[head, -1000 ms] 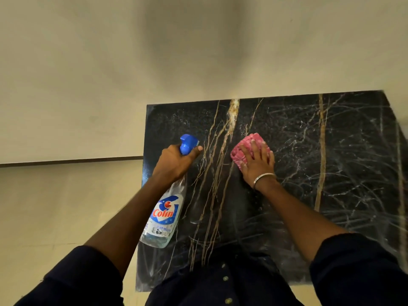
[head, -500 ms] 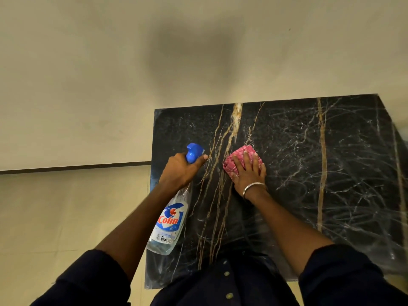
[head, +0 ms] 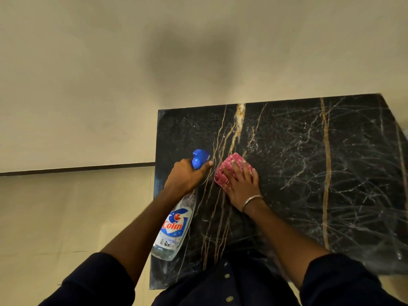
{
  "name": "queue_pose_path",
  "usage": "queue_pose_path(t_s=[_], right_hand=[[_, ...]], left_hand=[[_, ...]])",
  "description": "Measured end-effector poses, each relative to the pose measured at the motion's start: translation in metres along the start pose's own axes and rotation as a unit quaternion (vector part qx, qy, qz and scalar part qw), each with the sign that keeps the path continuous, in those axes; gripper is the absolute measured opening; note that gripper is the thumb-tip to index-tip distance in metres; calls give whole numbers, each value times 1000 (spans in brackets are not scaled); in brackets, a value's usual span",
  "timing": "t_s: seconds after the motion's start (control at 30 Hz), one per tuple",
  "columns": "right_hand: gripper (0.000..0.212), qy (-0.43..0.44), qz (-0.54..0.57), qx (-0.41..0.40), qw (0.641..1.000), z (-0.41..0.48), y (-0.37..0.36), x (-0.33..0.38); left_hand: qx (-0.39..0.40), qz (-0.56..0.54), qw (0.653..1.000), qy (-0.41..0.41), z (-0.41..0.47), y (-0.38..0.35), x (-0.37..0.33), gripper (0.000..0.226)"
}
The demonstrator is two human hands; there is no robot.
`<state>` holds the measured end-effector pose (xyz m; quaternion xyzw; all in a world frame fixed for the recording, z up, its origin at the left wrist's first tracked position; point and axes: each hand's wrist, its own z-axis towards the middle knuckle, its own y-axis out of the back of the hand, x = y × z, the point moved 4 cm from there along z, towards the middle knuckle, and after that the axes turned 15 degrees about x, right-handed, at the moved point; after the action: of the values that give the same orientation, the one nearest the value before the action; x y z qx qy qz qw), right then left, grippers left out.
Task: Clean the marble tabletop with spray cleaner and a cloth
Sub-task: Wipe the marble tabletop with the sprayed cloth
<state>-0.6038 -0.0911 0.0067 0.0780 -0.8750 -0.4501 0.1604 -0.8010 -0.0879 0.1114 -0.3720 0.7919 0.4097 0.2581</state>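
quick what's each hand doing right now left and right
Left hand: closed in a grip around the neck of the spray bottle.
Right hand: open, fingers flat, pressing the pink cloth onto the marble tabletop.

From my remote feed I read this as an indoor domestic or lodging-type room, though I cannot tell which. The evidence: a plain cream painted wall [head: 88, 62] meeting a pale tiled floor [head: 55, 217] along a dark skirting strip [head: 77, 168], and a polished black marble counter [head: 309, 173] with gold and white veining set against that wall. A retail-labelled bottle of household glass cleaner [head: 174, 228] and a pink cloth [head: 227, 171] point to ordinary housekeeping, not to workshop or laboratory use.
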Motion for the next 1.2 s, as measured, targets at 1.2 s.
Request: queue_pose_path(t_s=[1.2], right_hand=[[65, 5, -30, -70, 997, -30, -43, 53]], left_hand=[[-26, -47, 998, -33, -46, 15, 45, 33]])
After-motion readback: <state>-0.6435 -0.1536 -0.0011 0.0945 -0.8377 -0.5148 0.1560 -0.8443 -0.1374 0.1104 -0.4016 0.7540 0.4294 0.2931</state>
